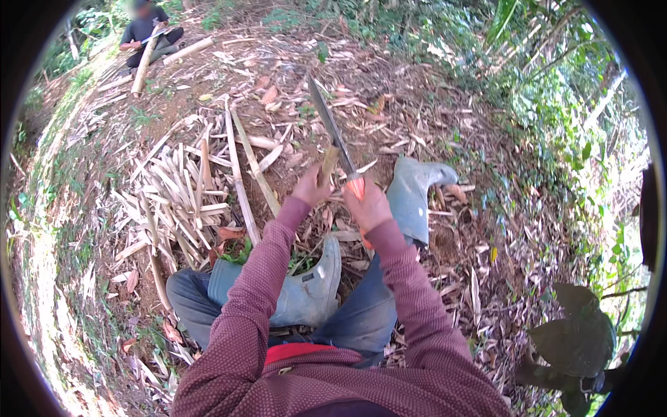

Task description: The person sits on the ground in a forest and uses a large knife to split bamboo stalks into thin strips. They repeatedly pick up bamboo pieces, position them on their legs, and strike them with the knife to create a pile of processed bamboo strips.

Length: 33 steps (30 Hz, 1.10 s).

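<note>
My right hand is wrapped around the orange handle of a machete. Its long dark blade slants up and to the left, away from me. In my left hand is a short piece of split wood, held upright with its upper end against or very close to the blade; whether they touch I cannot tell. Both hands are in front of me, above my legs. One grey-green rubber boot stretches out beyond my right hand, and the other boot lies folded below my left forearm.
A heap of split sticks lies to the left, with long strips beside it. Dry leaves and shavings cover the ground. Farther off at upper left, a person sits with a blade and a pole. Green undergrowth borders the right.
</note>
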Each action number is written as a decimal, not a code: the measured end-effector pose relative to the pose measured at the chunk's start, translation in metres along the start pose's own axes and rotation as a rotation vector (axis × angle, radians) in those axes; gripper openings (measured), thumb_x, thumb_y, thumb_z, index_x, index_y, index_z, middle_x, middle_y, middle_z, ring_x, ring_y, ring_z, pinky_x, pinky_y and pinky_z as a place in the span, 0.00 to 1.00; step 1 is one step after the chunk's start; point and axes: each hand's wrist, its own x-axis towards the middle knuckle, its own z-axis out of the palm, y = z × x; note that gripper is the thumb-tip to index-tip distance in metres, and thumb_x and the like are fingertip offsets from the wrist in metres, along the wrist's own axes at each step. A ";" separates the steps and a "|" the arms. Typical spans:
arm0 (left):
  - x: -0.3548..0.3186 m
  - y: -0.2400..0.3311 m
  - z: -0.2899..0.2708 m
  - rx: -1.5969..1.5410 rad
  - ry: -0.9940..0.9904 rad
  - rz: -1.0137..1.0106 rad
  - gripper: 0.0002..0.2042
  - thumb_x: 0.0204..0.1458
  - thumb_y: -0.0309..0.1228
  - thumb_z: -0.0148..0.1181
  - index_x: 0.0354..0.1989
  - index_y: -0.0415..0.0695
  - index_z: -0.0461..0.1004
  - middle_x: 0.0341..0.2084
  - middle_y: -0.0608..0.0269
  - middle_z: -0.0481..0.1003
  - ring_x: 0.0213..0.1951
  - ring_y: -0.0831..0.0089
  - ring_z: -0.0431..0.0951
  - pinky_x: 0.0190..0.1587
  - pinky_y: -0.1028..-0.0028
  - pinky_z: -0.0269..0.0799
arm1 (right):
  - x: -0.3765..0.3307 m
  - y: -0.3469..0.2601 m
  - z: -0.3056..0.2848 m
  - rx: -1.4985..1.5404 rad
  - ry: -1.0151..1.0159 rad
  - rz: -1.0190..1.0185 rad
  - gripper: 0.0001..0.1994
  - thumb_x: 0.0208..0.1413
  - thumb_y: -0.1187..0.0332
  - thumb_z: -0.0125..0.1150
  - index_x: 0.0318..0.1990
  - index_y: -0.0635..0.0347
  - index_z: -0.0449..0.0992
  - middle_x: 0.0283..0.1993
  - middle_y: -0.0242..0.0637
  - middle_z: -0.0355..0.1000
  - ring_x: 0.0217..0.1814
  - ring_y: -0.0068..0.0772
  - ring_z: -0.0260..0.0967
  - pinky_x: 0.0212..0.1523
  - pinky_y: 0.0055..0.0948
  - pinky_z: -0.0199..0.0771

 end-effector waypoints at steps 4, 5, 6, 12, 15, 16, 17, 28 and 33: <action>-0.004 0.002 -0.004 0.066 0.019 -0.072 0.16 0.46 0.32 0.59 0.42 0.40 0.68 0.33 0.46 0.74 0.36 0.52 0.76 0.39 0.62 0.71 | -0.017 -0.024 -0.015 -0.029 -0.036 0.073 0.21 0.49 0.56 0.57 0.43 0.64 0.65 0.31 0.57 0.71 0.35 0.60 0.70 0.35 0.49 0.68; 0.007 0.016 -0.012 0.093 0.050 -0.040 0.15 0.46 0.33 0.59 0.41 0.40 0.69 0.32 0.47 0.75 0.35 0.52 0.76 0.38 0.62 0.70 | -0.014 -0.032 -0.022 -0.047 -0.035 0.076 0.22 0.49 0.55 0.57 0.45 0.64 0.65 0.31 0.58 0.71 0.35 0.61 0.70 0.35 0.51 0.69; 0.008 0.032 -0.031 0.134 0.090 -0.030 0.15 0.45 0.33 0.59 0.40 0.40 0.69 0.30 0.48 0.75 0.34 0.52 0.76 0.37 0.61 0.70 | -0.016 -0.046 -0.031 0.055 -0.016 0.022 0.20 0.49 0.56 0.57 0.40 0.65 0.65 0.29 0.57 0.71 0.33 0.62 0.69 0.34 0.51 0.69; -0.015 0.062 -0.076 0.377 0.001 -0.136 0.19 0.45 0.38 0.59 0.44 0.42 0.69 0.35 0.51 0.74 0.39 0.54 0.75 0.40 0.60 0.70 | 0.009 -0.033 -0.009 -0.110 -0.173 0.037 0.20 0.50 0.54 0.54 0.38 0.65 0.65 0.27 0.57 0.71 0.31 0.61 0.70 0.34 0.51 0.70; -0.058 0.030 -0.095 0.399 0.016 -0.180 0.24 0.45 0.40 0.59 0.51 0.44 0.67 0.44 0.52 0.73 0.45 0.57 0.73 0.47 0.64 0.69 | 0.010 -0.002 0.031 -0.252 -0.222 -0.054 0.20 0.51 0.55 0.55 0.39 0.66 0.65 0.30 0.54 0.71 0.34 0.57 0.71 0.32 0.47 0.68; -0.077 0.027 -0.104 0.389 0.033 -0.271 0.22 0.46 0.39 0.59 0.49 0.43 0.69 0.43 0.52 0.73 0.45 0.58 0.74 0.47 0.66 0.69 | 0.006 -0.003 0.031 -0.247 -0.243 -0.055 0.20 0.51 0.55 0.54 0.40 0.65 0.65 0.29 0.55 0.71 0.33 0.58 0.71 0.33 0.49 0.69; -0.095 0.031 -0.119 0.357 0.089 -0.197 0.19 0.47 0.38 0.60 0.47 0.42 0.70 0.42 0.53 0.73 0.44 0.58 0.74 0.47 0.68 0.69 | 0.003 -0.003 0.029 -0.244 -0.262 -0.046 0.21 0.50 0.54 0.53 0.41 0.65 0.65 0.28 0.56 0.71 0.31 0.59 0.71 0.34 0.50 0.70; -0.259 -0.031 -0.224 0.651 0.307 -0.466 0.09 0.48 0.29 0.56 0.39 0.44 0.73 0.33 0.57 0.75 0.39 0.59 0.75 0.44 0.65 0.69 | 0.021 0.015 0.029 0.017 -0.156 0.206 0.21 0.49 0.54 0.57 0.38 0.67 0.68 0.33 0.58 0.71 0.37 0.59 0.71 0.35 0.47 0.69; -0.260 -0.036 -0.220 0.763 0.229 -0.471 0.07 0.47 0.30 0.56 0.35 0.46 0.73 0.30 0.60 0.75 0.38 0.61 0.75 0.46 0.65 0.66 | 0.039 0.036 0.046 -0.104 -0.219 0.127 0.23 0.48 0.51 0.56 0.39 0.65 0.68 0.36 0.61 0.70 0.40 0.64 0.68 0.42 0.48 0.68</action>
